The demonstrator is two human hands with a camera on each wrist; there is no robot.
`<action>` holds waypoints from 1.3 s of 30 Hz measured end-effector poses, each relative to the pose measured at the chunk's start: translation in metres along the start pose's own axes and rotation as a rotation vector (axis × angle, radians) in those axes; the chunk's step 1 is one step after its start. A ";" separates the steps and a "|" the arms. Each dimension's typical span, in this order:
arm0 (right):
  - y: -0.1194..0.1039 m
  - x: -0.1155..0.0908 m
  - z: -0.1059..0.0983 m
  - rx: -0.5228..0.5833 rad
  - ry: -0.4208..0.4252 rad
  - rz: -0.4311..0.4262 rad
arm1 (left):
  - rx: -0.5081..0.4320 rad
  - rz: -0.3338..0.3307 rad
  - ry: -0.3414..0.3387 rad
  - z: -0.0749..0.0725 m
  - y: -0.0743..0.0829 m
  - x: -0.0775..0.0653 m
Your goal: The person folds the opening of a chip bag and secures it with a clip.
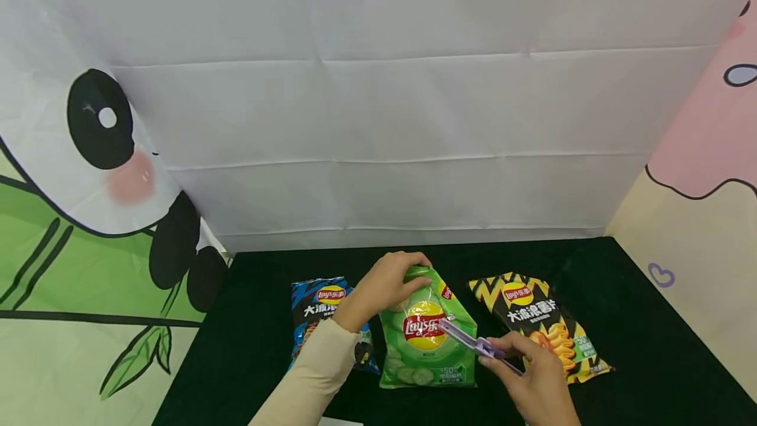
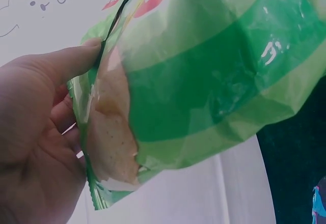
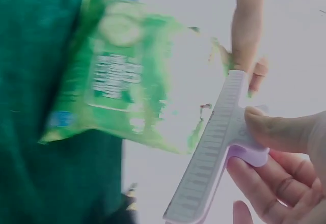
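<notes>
A green Lay's chip bag [image 1: 399, 354] stands in the middle of the dark table. My left hand [image 1: 381, 286] grips its top edge. In the left wrist view the thumb lies on one face of the bag [image 2: 193, 96] and the fingers are behind it; a chip-coloured patch shows near that edge. My right hand [image 1: 529, 373] pinches a purple bag clip [image 1: 464, 337] between thumb and fingers. The clip's long, ridged bar [image 3: 206, 158] fills the middle of the right wrist view. In the head view its far end overlaps the front of the green bag.
A blue chip bag [image 1: 315, 294] lies to the left, partly hidden by my left forearm. On the right lies a black and yellow chip bag [image 1: 532, 307]. A white flat thing [image 1: 340, 422] shows at the bottom edge. Printed cloth walls surround the dark table [image 1: 639, 347].
</notes>
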State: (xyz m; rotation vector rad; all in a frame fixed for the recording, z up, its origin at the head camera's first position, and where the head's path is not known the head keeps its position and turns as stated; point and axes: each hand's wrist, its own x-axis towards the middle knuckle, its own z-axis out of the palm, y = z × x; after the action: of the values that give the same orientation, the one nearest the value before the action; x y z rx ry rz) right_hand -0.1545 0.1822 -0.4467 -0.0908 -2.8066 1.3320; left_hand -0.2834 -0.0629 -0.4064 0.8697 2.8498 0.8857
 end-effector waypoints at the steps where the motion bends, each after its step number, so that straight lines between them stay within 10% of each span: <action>1: -0.003 0.002 -0.002 0.009 0.032 -0.021 | -0.001 0.001 0.006 0.000 0.000 0.000; 17: -0.022 0.035 0.005 0.144 0.243 -0.152 | -0.018 0.038 0.067 0.003 -0.001 -0.005; 39: -0.015 0.066 0.003 0.260 0.086 -0.110 | -0.140 0.103 0.063 0.004 -0.004 -0.009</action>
State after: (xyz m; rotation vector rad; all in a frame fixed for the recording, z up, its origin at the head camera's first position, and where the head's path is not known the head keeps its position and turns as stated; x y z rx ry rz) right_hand -0.2214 0.1749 -0.4362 0.0133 -2.5043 1.6084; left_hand -0.2775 -0.0685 -0.4127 0.9964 2.7741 1.1286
